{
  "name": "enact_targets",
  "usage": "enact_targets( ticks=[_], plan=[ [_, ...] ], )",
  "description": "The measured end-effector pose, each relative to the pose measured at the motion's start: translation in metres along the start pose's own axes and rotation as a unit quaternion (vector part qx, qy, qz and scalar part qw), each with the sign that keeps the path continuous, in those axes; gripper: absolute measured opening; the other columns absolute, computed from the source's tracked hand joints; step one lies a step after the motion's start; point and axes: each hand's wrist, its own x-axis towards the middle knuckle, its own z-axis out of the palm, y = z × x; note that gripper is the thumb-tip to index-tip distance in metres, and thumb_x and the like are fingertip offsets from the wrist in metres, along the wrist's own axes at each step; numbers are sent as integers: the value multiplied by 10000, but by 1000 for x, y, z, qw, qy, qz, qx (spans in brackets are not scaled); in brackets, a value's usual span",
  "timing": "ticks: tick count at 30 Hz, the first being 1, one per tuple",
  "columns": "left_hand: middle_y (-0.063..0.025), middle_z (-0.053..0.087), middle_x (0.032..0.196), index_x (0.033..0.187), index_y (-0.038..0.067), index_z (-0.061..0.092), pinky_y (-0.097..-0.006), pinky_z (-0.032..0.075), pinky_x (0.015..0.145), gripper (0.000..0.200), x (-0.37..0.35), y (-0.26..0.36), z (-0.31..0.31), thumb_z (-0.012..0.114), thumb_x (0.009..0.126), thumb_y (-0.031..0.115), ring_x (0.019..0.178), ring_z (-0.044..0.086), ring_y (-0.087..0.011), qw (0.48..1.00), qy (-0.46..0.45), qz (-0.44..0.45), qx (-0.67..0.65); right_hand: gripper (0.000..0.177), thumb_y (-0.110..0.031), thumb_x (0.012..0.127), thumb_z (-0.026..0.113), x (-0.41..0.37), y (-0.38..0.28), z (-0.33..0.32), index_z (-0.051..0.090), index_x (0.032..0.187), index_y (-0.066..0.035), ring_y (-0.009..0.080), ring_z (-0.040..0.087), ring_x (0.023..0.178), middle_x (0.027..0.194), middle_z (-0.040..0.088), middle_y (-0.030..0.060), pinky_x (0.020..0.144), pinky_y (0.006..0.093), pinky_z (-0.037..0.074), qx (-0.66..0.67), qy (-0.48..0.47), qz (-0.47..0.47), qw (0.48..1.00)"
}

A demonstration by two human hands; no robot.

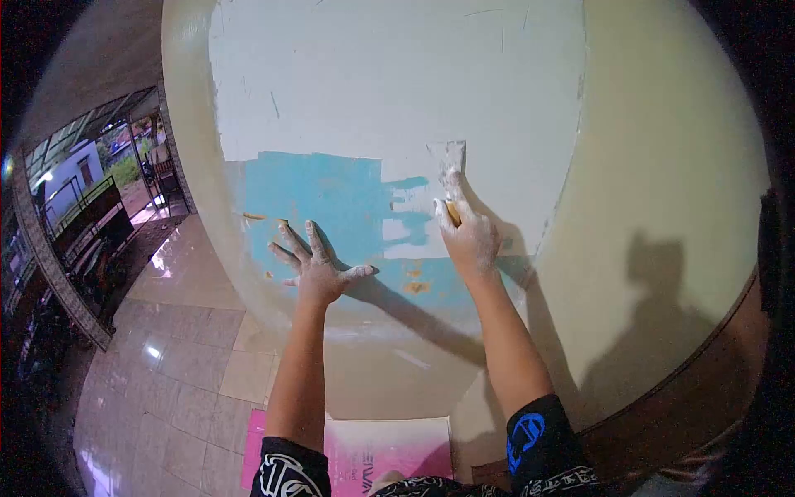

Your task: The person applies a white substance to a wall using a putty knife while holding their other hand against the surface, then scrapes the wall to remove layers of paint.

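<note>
My right hand (469,236) grips a putty knife (448,157) by its yellowish handle, its broad blade pointing up against the wall. White putty (397,91) coats the upper part of the wall and smears the blade and my fingers. My left hand (313,269) is spread with its fingers apart, over the bare turquoise patch (319,190) on the wall. A few white strokes reach into the turquoise between the two hands. Small orange-brown spots (418,287) mark the lower part of the patch.
Cream-painted wall (662,149) surrounds the puttied area, with my shadow on the right. Below lies a pink and white printed sheet (389,447) on the floor. Glossy tiles (182,364) stretch left toward an opening with a dark gate (91,219).
</note>
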Motion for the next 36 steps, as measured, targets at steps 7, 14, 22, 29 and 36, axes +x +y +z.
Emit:
enact_targets(
  ticks=[7, 14, 22, 29, 36],
  plan=[
    [-266, -313, 1556, 1588, 175, -25, -816, 40, 1013, 1625, -1, 6, -5, 747, 346, 883, 1385, -301, -555, 1000, 14, -6, -3, 618, -367, 882, 690, -70, 28, 29, 488, 1457, -266, 340, 644, 548, 592, 621, 155, 508, 443, 495, 22, 2, -36, 999],
    [-267, -334, 1545, 1585, 173, -38, -819, 10, 1006, 1617, 0, -4, 4, 748, 360, 877, 1365, -327, -564, 999, 8, 9, -30, 595, -344, 918, 649, -17, 8, 7, 462, 1473, -239, 298, 650, 554, 619, 631, 140, 518, 431, 503, -7, -28, -22, 999],
    [-245, -329, 1556, 1587, 177, -36, -880, 130, 902, 1652, 0, 12, -13, 767, 318, 867, 1399, -304, -526, 997, -51, -59, 25, 617, -338, 900, 672, -72, 30, 31, 459, 1477, -290, 275, 643, 528, 631, 647, 127, 505, 415, 511, 27, -5, -51, 998],
    [-281, -320, 1546, 1587, 151, -15, -816, 33, 1008, 1640, 3, -7, 12, 769, 335, 864, 1390, -317, -531, 1000, 29, 5, -10, 578, -395, 927, 621, -28, 21, 18, 464, 1471, -275, 327, 639, 528, 647, 664, 131, 495, 449, 514, -4, 5, -47, 999],
    [-283, -313, 1549, 1585, 148, -19, -826, 38, 996, 1611, 1, 1, 2, 761, 374, 869, 1390, -292, -553, 1000, 28, 13, -1, 584, -371, 907, 663, -79, 32, 46, 503, 1450, -229, 264, 641, 508, 622, 657, 99, 469, 408, 508, -13, 9, -80, 997]
  ],
)
